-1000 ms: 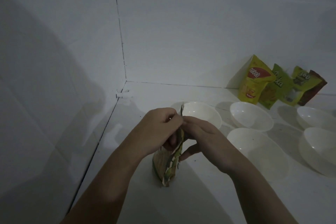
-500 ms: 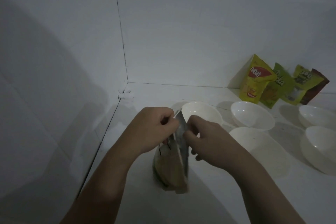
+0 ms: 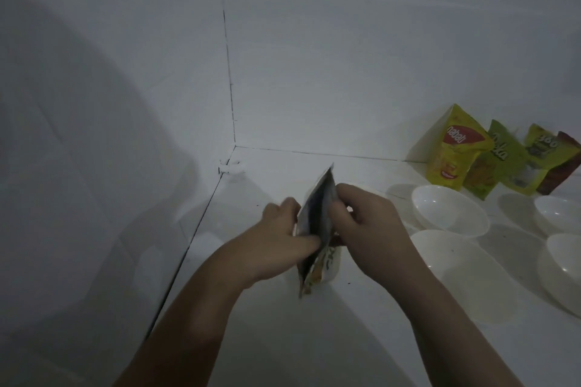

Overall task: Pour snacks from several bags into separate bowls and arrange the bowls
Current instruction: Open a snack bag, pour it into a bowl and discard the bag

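Snack bag [image 3: 316, 229] stands between our two hands over the surface [image 3: 314, 339], toward its left edge near the back-left corner, bottom end at or just above the surface and torn mouth up. Its long axis runs near upright, tipped a little so the top corner points up and away toward the back wall. Our left hand [image 3: 283, 239] pinches the left lip of the mouth, thumb laid across the panel; our right hand [image 3: 364, 223] has its fingers [image 3: 341, 198] curled over the right lip, so the bag lies directly between them, with neither hand nearer. We judge the mouth is being spread before pouring. The nearest empty bowl [image 3: 459, 267] sits to the right, beside our right wrist (another bowl [image 3: 449, 210] lies behind it), so the tip would go rightward. Four unopened bags [image 3: 456, 151] lean against the back wall.
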The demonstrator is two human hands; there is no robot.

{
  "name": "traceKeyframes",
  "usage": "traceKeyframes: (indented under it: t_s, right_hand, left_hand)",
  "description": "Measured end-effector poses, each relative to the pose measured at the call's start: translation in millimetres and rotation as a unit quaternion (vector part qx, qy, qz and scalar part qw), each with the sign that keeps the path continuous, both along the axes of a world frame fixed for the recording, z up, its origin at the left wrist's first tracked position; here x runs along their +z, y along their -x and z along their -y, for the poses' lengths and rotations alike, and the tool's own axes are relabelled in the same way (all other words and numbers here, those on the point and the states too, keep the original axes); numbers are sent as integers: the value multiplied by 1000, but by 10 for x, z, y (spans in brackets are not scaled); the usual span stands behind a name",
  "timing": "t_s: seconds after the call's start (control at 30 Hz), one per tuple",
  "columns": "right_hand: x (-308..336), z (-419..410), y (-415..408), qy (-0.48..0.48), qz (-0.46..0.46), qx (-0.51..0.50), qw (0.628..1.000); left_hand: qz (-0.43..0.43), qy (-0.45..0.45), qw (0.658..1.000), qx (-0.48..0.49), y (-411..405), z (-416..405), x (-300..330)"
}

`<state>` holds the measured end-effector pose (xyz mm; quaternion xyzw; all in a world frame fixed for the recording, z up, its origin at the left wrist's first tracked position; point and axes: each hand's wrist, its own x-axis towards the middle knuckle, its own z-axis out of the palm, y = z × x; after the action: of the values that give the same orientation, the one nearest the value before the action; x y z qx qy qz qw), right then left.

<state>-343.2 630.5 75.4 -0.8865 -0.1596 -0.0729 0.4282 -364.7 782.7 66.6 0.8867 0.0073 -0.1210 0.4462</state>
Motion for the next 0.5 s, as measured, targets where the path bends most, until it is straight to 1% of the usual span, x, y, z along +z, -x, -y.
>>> traceKeyframes:
  t_s: [0.07, 0.13, 0.23, 0.27, 0.33, 0.4, 0.5]
  right_hand:
    - [17, -4, -16, 1, 15, 3, 1000]
    - [3, 29, -44, -10, 20, -8, 1000]
    - [-31, 123, -97, -17, 24, -45, 999]
    - [-45, 132, -102, -24, 17, -54, 998]
    - [-80, 98, -84, -43, -14, -64, 997]
    - [-81, 7, -5, -55, -53, -47, 996]
    - [-69, -100, 78, 7, -119, 11, 993]
  left_hand:
    - [-27, 94, 995, 16, 23, 37, -33]
    - [-2, 158, 986, 57, 4, -13, 8]
    - [40, 255, 958, 122, -23, -150, 78]
    - [52, 267, 953, 134, -25, -174, 83]
    - [69, 256, 954, 144, -4, -154, 83]
    - [90, 243, 952, 161, 10, -88, 34]
    - [124, 225, 950, 178, 1, -36, -17]
